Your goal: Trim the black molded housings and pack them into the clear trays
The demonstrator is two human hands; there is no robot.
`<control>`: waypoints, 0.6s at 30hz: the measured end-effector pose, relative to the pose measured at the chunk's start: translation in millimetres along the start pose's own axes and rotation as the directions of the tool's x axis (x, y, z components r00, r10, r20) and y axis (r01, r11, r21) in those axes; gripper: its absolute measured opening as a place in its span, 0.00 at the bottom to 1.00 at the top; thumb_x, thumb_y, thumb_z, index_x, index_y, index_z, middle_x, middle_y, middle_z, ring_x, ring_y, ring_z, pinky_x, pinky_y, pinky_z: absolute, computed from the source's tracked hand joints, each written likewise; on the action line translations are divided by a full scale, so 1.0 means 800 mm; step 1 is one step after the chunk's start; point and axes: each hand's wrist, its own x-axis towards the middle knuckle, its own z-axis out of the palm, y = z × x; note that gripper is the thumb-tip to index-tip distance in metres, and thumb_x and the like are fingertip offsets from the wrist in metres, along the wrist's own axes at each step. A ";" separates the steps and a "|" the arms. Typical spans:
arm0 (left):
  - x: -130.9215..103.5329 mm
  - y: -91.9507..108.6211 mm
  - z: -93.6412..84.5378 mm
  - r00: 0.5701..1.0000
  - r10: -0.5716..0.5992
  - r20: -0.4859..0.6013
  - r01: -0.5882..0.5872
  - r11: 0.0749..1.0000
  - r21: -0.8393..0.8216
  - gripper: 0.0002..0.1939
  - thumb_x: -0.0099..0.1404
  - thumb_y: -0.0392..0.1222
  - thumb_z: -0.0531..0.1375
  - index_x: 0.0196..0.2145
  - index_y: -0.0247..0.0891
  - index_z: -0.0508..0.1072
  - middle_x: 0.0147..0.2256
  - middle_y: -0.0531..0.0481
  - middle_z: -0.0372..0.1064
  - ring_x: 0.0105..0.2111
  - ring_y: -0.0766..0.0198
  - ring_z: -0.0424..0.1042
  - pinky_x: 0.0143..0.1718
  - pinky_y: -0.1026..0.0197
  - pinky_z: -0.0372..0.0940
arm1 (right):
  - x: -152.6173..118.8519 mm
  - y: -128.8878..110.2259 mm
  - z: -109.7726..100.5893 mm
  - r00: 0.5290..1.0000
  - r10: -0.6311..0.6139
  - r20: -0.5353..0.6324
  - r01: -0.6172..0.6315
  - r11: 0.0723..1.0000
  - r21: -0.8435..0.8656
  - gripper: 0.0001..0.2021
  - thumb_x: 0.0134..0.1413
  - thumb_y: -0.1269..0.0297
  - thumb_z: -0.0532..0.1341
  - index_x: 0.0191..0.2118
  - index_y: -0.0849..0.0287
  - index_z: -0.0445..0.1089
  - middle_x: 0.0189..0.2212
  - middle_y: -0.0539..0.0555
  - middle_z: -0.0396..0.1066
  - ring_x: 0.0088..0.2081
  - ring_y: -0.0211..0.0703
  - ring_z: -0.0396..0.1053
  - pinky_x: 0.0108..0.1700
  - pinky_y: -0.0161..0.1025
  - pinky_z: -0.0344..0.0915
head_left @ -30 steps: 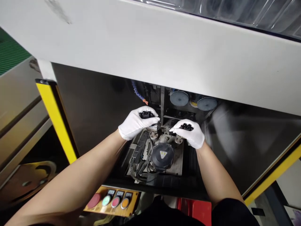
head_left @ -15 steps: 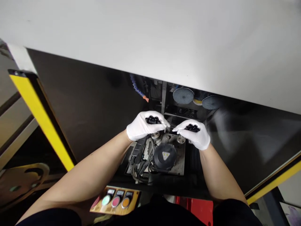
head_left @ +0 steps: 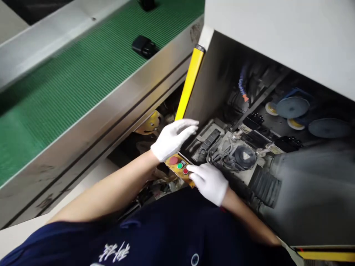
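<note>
Head view: left hand, white-gloved, hung just above the control panel, thumb and fingers parted moderately, nothing held. Right hand, also gloved, lay palm down over the panel's near end, index and thumb out with a narrow gap between, nothing seen in it; index tip at the red button, contact could not be told. Green button and larger red button were uncovered, in line toward the left hand.

Two black pieces, one farther in and one nearer the right wall, sat on holders inside the machine, apart from both hands. Round dark cover stood between them and the panel. Grey discs were behind. Yellow post rose beyond the left hand; green conveyor carried a black item, slightly blurred.
</note>
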 end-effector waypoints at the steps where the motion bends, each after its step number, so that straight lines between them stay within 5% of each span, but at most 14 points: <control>1: -0.023 0.004 -0.022 1.000 -0.019 0.003 0.019 0.998 0.058 0.23 0.63 0.58 0.66 0.46 0.36 0.79 0.46 0.40 0.80 0.43 0.54 0.79 0.51 0.52 0.73 | 0.029 -0.019 0.020 0.994 0.019 0.108 -0.016 0.999 -0.028 0.20 0.70 0.58 0.50 0.63 0.48 0.67 0.47 0.58 0.78 0.49 0.53 0.75 0.52 0.48 0.69; 6: -0.103 0.048 -0.120 0.979 0.194 0.066 -0.204 0.919 0.337 0.09 0.66 0.46 0.65 0.41 0.46 0.84 0.39 0.48 0.82 0.39 0.56 0.80 0.45 0.55 0.75 | 0.115 -0.056 0.076 0.950 0.174 0.259 -0.131 0.976 -0.176 0.19 0.72 0.61 0.47 0.58 0.55 0.70 0.46 0.61 0.79 0.46 0.52 0.78 0.48 0.49 0.71; 10: -0.108 0.090 -0.172 0.952 0.277 -0.129 -0.195 0.876 0.442 0.08 0.64 0.47 0.66 0.40 0.50 0.84 0.39 0.52 0.82 0.37 0.58 0.79 0.43 0.56 0.74 | 0.123 -0.059 0.085 0.937 0.228 0.266 -0.168 0.958 -0.231 0.18 0.73 0.55 0.52 0.55 0.61 0.71 0.45 0.60 0.79 0.46 0.50 0.78 0.51 0.53 0.72; 14: -0.036 0.123 -0.197 0.925 0.306 -0.226 -0.098 0.764 0.637 0.16 0.66 0.53 0.61 0.42 0.41 0.83 0.41 0.47 0.81 0.39 0.55 0.78 0.49 0.51 0.71 | 0.118 -0.065 0.088 0.953 0.220 0.209 -0.182 0.965 -0.189 0.17 0.70 0.59 0.54 0.57 0.60 0.72 0.45 0.61 0.80 0.47 0.55 0.78 0.51 0.55 0.72; 18: 0.080 0.136 -0.209 0.921 0.358 -0.156 -0.071 0.546 0.835 0.20 0.66 0.42 0.57 0.53 0.40 0.79 0.51 0.41 0.76 0.49 0.47 0.75 0.55 0.45 0.66 | 0.088 -0.055 0.089 0.982 0.145 0.119 -0.144 0.989 -0.021 0.24 0.65 0.58 0.53 0.64 0.50 0.67 0.53 0.60 0.78 0.53 0.61 0.76 0.52 0.51 0.71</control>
